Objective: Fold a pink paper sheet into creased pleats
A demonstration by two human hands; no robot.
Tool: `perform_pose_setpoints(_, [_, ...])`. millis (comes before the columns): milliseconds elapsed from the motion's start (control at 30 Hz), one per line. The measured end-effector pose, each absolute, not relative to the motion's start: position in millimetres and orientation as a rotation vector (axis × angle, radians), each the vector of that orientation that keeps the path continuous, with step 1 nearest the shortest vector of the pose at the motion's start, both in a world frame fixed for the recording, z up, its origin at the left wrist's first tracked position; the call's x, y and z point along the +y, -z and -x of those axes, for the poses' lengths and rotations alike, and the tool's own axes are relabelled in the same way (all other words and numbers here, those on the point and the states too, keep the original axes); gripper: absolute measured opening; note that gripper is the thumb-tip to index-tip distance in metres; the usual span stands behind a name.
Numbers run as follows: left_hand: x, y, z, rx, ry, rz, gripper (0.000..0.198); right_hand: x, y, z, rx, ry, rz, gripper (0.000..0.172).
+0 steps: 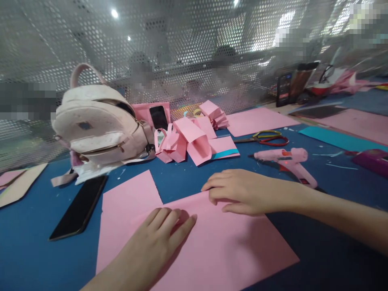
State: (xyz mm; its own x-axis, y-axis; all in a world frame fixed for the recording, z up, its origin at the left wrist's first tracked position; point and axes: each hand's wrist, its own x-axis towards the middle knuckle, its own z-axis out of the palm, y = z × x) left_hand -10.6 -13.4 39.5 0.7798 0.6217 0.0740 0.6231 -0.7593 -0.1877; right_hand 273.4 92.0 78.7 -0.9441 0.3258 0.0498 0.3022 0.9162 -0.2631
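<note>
A large sheet of pink paper (209,246) lies in front of me, its far edge slightly raised between my hands. My left hand (162,230) is curled at that edge, fingers bent over it and thumb on the near side. To the right, my right hand (239,192) has its fingers over the same edge, with the thumb resting on the paper. Under the sheet's left side sits another piece of pink paper (130,194). Beyond my right wrist lies a pink hot glue gun (286,157); its nozzle points left.
A black phone (80,208) lies left of the paper, before a pale backpack (93,117). Small folded pink paper bags (190,137) stand at the back. Scissors (266,138), a blue strip (342,139) and a purple tool (371,161) are to the right. A perforated metal screen (182,52) rises behind.
</note>
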Motion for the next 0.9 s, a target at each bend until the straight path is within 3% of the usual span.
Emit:
perform_pose_setpoints(433, [-11,-39,10,-0.952,0.026,2.760,0.061,96,-72,-273,-2.937,-0.509,0.506,0.008])
perform_pose_setpoints(767, [-21,-32,-2,-0.794,0.250,2.618,0.040,89,-76,-265,-2.938,-0.285,0.342,0.018])
perform_pose_setpoints(900, [-33,-23,-2,-0.846,0.364,2.488,0.041,85,-78,-258,-2.928,-0.224,0.309,0.024])
